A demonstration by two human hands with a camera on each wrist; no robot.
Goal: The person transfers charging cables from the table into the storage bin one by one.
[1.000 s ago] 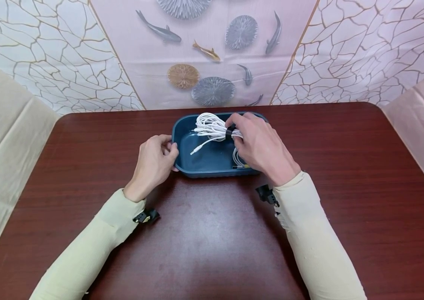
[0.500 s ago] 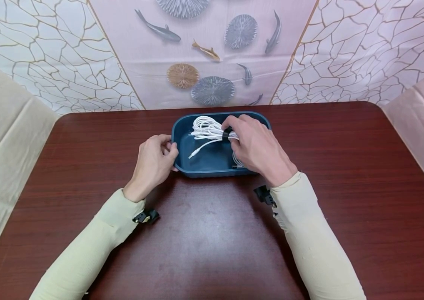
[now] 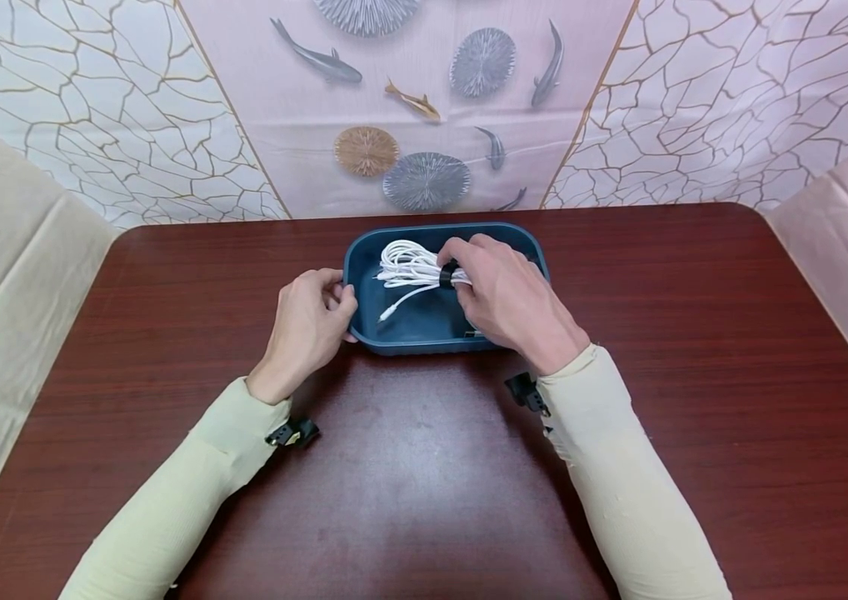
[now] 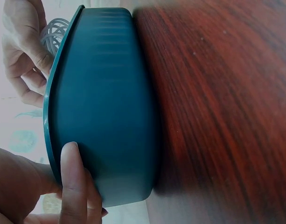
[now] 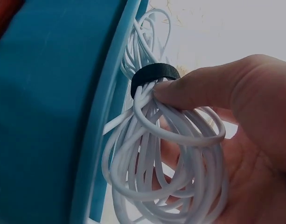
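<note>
A blue plastic bin (image 3: 424, 346) stands near the table's far edge. My left hand (image 3: 309, 321) holds its left end, thumb at the rim and fingers against the outer wall, as the left wrist view shows. Over the bin's inside, my right hand (image 3: 517, 304) grips a coiled white cable (image 3: 405, 265) bound by a black strap (image 3: 448, 273). The right wrist view shows the thumb pressing the coil (image 5: 170, 154) beside the strap. One loose cable end with a white plug (image 3: 387, 314) hangs toward the bin's floor.
A small metal connector (image 3: 472, 334) lies in the bin at the front right, mostly covered by the right hand. The dark red-brown wooden table (image 3: 424, 483) reaches back to a patterned cloth (image 3: 424, 100). Pale cloth also hangs at both sides.
My right hand has moved slightly left and toward me with the white cable, lower over the bin. More of the bin's right rim shows. The left hand has stayed put.
</note>
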